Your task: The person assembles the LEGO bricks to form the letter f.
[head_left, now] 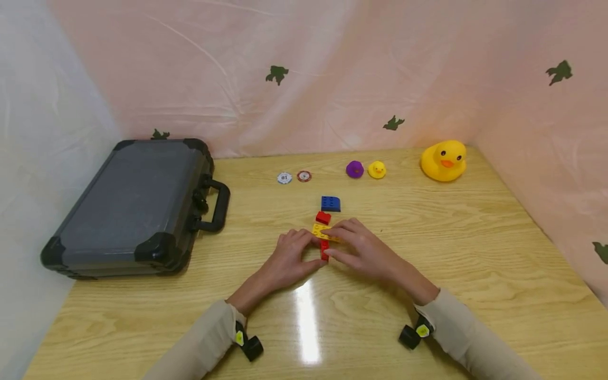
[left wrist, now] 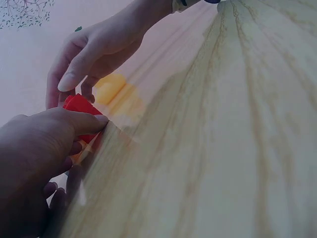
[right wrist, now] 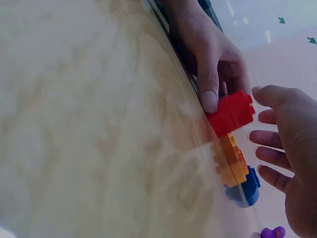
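My left hand (head_left: 293,257) pinches two stacked red toy bricks (right wrist: 232,114) low at the tabletop, its thumb along their near side. My right hand (head_left: 364,247) hovers over the right side; its loosely bent fingers are spread, with the thumb close to the top of the red stack. Whether that thumb touches is hard to tell. Just beyond the stack lies a yellow brick (head_left: 319,231), partly covered by the right fingers in the head view. Farther back are another red brick (head_left: 323,217) and a blue brick (head_left: 331,203) with a rounded end.
A grey case (head_left: 133,206) with a black handle lies at the left. Along the back are a white chip (head_left: 284,178), a red-rimmed chip (head_left: 304,176), a small purple duck (head_left: 354,169), a small yellow duck (head_left: 377,170) and a large yellow duck (head_left: 443,161). Pink cloth hangs behind.
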A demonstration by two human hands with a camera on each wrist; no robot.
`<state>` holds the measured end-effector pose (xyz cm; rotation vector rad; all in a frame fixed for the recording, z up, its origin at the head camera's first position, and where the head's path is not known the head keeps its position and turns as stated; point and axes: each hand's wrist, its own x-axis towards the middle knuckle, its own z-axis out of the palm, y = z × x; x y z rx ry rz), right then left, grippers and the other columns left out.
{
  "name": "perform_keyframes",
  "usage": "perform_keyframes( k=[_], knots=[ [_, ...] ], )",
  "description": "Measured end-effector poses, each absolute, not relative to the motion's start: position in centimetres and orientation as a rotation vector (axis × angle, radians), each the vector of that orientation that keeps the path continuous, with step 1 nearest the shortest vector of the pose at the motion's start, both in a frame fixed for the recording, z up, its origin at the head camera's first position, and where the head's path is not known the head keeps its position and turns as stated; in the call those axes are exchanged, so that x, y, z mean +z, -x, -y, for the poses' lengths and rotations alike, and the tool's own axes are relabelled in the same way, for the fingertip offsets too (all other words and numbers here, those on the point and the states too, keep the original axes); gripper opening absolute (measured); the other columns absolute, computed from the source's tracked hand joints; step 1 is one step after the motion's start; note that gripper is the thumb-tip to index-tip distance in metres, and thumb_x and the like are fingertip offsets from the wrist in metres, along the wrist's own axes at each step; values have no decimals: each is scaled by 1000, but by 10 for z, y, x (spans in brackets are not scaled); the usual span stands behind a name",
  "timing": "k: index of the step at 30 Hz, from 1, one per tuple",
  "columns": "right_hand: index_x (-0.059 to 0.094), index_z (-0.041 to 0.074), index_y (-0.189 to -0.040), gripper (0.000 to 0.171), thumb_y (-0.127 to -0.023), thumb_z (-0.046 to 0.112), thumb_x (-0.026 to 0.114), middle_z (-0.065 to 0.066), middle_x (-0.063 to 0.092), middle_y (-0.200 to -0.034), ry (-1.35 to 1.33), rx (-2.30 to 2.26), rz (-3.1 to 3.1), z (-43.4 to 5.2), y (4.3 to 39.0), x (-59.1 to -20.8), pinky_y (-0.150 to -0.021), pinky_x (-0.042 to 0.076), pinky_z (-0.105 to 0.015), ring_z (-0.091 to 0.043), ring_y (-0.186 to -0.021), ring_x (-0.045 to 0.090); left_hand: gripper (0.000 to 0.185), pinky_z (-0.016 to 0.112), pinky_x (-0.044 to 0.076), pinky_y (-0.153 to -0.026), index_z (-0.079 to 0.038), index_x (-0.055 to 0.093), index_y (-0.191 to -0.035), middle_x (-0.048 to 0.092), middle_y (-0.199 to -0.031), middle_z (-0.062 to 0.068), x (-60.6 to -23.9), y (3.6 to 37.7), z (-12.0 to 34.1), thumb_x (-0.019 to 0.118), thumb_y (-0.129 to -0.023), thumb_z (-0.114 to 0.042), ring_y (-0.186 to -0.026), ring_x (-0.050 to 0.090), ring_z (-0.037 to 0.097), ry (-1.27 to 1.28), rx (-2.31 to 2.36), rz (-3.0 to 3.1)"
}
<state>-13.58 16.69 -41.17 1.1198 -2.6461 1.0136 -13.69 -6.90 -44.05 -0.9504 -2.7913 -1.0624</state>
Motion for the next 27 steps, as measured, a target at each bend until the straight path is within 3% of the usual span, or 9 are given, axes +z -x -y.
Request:
perform_keyframes(
  k=[9,27],
  knots=[
    [70,3,-124,33,-94,15,78,-8,65,-124,-1058,1047,2614,-180,153,-418,-99,48,-48,-26,-116,55,37,44,37,-91,-12,69,-118,66,-115,1,-440,136,69,82,-90,-32,-105,53,23,933,-1076,2810],
    [71,9,-123,38,-92,27,80,-6,60,-123,-960,1012,2765,-178,164,-431,-100,43,-49,-25,-114,49,36,44,37,-92,-12,68,-118,65,-116,1,-440,137,70,81,-91,-32,-106,53,24,946,-1077,2811]
  ],
)
